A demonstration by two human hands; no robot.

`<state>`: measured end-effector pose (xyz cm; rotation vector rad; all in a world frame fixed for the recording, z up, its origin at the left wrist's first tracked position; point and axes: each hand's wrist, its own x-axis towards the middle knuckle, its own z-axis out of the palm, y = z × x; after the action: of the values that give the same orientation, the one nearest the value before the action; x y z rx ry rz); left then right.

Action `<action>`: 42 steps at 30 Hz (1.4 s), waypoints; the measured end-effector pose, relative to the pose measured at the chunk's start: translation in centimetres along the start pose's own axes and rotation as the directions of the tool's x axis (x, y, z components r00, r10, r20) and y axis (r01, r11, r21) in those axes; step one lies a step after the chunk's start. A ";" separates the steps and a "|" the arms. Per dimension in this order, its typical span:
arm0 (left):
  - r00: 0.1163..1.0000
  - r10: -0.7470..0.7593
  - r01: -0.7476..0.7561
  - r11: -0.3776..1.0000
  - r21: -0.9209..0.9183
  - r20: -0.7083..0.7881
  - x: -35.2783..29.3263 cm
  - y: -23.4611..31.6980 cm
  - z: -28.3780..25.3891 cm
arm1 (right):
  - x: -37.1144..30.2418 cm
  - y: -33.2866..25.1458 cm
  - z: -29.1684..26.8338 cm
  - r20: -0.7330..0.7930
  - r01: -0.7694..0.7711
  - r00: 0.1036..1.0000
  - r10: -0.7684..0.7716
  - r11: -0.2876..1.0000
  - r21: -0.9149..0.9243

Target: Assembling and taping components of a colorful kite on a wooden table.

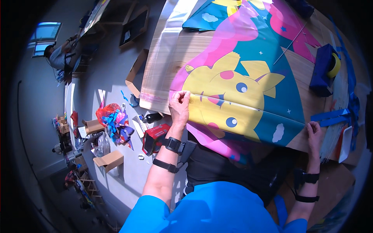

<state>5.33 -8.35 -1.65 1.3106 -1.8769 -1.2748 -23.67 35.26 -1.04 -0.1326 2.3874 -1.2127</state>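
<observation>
A large, thin printed sheet (248,79), with a yellow cartoon animal on teal and pink, lies across the wooden table in front of me. A thin pale rod (229,102) crosses its near part from hand to hand. At its left end, by the sheet's pink edge, my left hand (180,103) is closed in a pinch. My right hand (314,134) pinches at the other end, beside the sheet's right corner. The near part of the sheet hangs over the table edge toward my lap. My fingertips hide the rod's ends.
The wooden table (163,83) carries another thin rod (290,42), more printed sheets (204,17) and a dark blue tape dispenser (321,72) with yellow tape. Blue strips (330,116) lie at right. Cardboard boxes (108,160) and a colourful bundle (116,122) are on the floor. Another person (62,56) works far left.
</observation>
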 end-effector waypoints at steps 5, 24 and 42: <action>0.999 0.048 -0.046 0.996 0.077 -0.019 -0.2 0.1 0.1 | 0.2 0.3 -0.1 -0.006 0.006 1.000 -0.006 1.000 -0.012; 0.989 0.144 -0.139 0.982 0.127 -0.030 0.7 -1.6 0.3 | -0.5 -1.1 1.1 -0.122 0.020 0.992 -0.023 0.999 -0.025; 0.998 0.051 -0.053 0.995 0.083 0.025 1.3 -2.7 -0.4 | -1.5 -3.1 2.1 -0.243 -0.024 0.970 -0.001 0.995 -0.097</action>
<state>6.28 -9.94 -3.99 1.2851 -1.9864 -1.2016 -21.83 32.27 0.83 -0.0004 2.6570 -1.1630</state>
